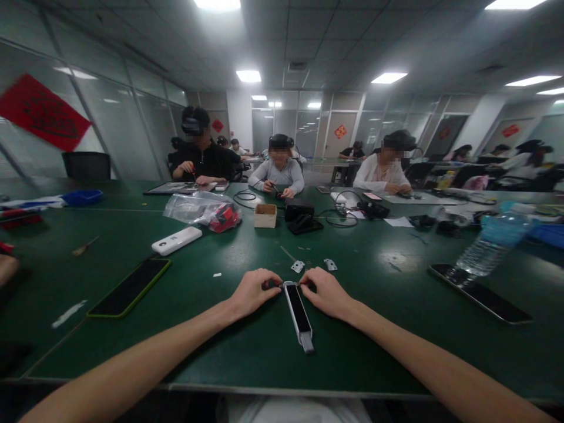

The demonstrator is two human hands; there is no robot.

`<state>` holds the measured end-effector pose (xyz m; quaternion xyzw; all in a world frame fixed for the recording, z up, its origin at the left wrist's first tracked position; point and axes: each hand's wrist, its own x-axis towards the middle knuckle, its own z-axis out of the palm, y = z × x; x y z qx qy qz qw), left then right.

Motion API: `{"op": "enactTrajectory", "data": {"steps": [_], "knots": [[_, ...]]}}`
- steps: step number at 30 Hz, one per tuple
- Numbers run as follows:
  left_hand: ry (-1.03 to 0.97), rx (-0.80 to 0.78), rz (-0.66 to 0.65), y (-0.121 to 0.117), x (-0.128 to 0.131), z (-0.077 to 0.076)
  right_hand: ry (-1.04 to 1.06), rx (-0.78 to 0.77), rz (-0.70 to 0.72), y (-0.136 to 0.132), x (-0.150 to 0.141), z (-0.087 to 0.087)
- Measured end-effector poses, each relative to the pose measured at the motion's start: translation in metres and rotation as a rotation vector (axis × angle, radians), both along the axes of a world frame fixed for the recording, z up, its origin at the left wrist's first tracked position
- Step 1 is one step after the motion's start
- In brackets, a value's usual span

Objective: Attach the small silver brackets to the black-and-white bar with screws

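Note:
A slim white handheld device (299, 311) with a long black screen lies on the green table, its grey end piece (307, 344) pointing towards me. My left hand (257, 291) pinches at the left side of its far end, thumb and forefinger together. On the opposite side, my right hand (325, 292) does the same with curled fingers. Any small part between the fingertips is too small to make out. Just beyond my hands lie two small metal plates, one on the left (298, 267) and one on the right (330, 265), with tiny bits around them.
A green-edged phone (132, 288) and a white oblong device (177, 241) lie left. Further back are a plastic bag (194, 208), a small box (265, 216) and black cables. On the right, a water bottle (489, 244) stands by another phone (480, 294). Several people sit opposite.

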<state>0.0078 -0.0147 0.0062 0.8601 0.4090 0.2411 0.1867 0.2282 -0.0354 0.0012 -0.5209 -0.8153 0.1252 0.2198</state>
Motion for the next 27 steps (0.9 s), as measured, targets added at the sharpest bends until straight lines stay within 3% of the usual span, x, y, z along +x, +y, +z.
{"op": "enactTrajectory", "data": {"steps": [8, 27], "knots": [[0.037, -0.016, 0.008, -0.0030, 0.0015, 0.0059, 0.020, -0.037, -0.001, -0.0004, 0.0003, 0.0005], [0.036, -0.003, 0.001, 0.0016, -0.0004, -0.0026, 0.015, 0.021, 0.003, 0.0034, 0.0022, -0.0076]]}}
